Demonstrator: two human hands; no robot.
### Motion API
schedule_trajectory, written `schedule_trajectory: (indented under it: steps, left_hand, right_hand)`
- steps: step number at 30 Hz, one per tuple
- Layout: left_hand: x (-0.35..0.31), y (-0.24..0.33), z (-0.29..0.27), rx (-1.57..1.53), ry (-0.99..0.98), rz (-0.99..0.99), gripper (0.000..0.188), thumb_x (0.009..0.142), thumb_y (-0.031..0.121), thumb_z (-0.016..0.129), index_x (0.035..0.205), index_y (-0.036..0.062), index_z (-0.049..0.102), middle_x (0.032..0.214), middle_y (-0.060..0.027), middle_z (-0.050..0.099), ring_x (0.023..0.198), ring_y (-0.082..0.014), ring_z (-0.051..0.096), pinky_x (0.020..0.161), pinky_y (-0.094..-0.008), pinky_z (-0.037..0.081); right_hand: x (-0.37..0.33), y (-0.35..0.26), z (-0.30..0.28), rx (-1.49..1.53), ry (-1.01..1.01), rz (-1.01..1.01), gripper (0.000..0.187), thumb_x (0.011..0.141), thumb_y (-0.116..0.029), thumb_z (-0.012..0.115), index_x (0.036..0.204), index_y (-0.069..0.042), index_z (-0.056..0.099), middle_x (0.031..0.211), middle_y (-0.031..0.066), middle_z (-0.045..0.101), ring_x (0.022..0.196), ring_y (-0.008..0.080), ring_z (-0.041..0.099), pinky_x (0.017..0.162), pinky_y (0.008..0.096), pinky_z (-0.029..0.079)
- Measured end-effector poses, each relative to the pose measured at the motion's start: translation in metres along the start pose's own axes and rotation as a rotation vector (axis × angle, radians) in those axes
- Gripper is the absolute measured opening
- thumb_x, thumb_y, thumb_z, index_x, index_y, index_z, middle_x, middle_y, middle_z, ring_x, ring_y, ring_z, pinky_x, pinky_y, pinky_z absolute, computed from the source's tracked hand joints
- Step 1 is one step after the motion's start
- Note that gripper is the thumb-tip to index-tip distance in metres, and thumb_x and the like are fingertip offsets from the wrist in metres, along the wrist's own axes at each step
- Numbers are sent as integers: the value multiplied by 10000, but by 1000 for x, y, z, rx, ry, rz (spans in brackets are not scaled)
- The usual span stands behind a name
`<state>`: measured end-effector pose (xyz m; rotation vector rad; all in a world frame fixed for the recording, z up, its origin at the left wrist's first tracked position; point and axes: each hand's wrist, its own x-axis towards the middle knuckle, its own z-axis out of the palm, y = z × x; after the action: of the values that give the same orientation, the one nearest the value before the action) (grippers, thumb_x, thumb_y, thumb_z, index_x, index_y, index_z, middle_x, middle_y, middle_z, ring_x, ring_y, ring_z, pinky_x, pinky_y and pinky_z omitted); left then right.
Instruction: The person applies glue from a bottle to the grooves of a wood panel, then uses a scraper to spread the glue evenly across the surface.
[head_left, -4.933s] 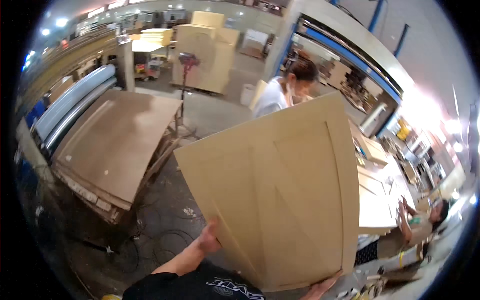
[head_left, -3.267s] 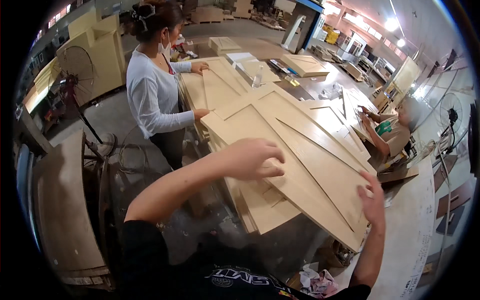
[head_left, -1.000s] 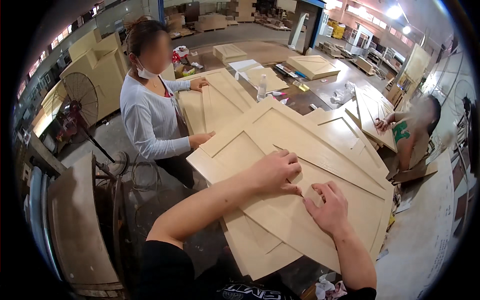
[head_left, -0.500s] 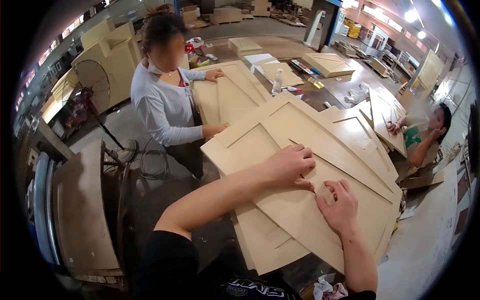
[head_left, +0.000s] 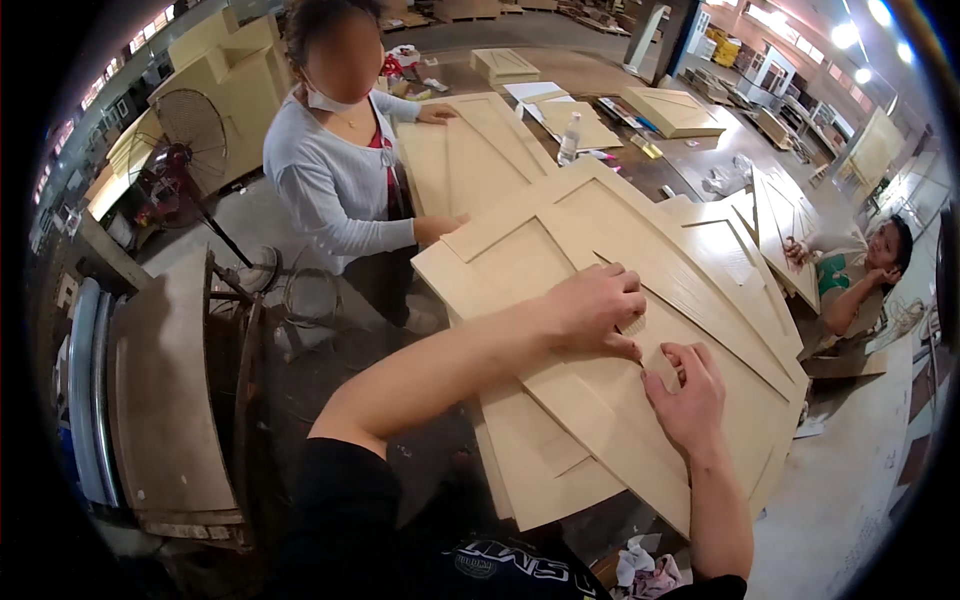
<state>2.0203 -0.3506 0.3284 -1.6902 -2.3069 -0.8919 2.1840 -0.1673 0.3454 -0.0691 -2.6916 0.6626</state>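
A cream panel door (head_left: 590, 375) with raised borders and a diagonal strip lies on top of a stack of similar panels. My left hand (head_left: 602, 308) rests on it near the middle, fingers curled and thumb pointing at my right hand (head_left: 688, 396). Bent fingers and a thumb on my right hand press close to the panel, just beside the left thumb. A small dark sliver shows between the two thumbs, too small to name. Whatever the fingers hold is hidden.
Across the stack, a person (head_left: 340, 190) in a light cardigan holds another panel (head_left: 470, 150). A second person (head_left: 850, 270) sits at the right by a panel. A clear bottle (head_left: 570, 140) stands on the table. A fan (head_left: 185, 155) and a leaning board (head_left: 165, 390) are at left.
The view has shifted slightly, so everything sits a little differently in it. Both my hands stay at the same spot on the panel. The person across has raised their head.
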Motion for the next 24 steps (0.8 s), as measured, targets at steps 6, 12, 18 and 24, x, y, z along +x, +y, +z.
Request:
schedule_trajectory:
  steps: [6, 12, 18, 24]
  left_hand:
    - [-1, -3, 6, 9, -14, -22, 569, 786, 573, 798, 1002, 57, 693, 1104, -127, 633, 1100, -322, 585, 959, -432, 492]
    - [-1, 0, 2, -16, 9, -7, 539, 796, 525, 803, 1002, 38, 695, 1117, -137, 631, 1102, -332, 584, 949, -433, 497]
    - [-1, 1, 0, -35, 15, -7, 485, 798, 453, 818, 985, 22, 695, 1109, -142, 628, 1090, -341, 585, 935, -429, 503]
    - [1, -1, 1, -29, 6, -3, 482, 790, 435, 818, 980, 10, 693, 1096, -161, 636, 1087, -356, 594, 925, -443, 507]
  right_hand:
    - [0, 4, 4, -23, 10, -7, 329, 789, -204, 813, 1063, -61, 698, 942, 103, 641, 881, 285, 644, 779, 396, 526]
    - [0, 3, 2, -31, 3, 1, 329, 792, -226, 813, 1056, -67, 700, 947, 100, 646, 890, 287, 646, 786, 402, 529]
    - [0, 4, 2, -53, -6, 5, 335, 795, -244, 809, 1059, -68, 701, 947, 100, 646, 889, 288, 645, 788, 410, 528]
    - [1, 2, 1, -53, 1, 15, 338, 799, -248, 805, 1065, -65, 704, 935, 105, 642, 870, 293, 642, 775, 404, 527]
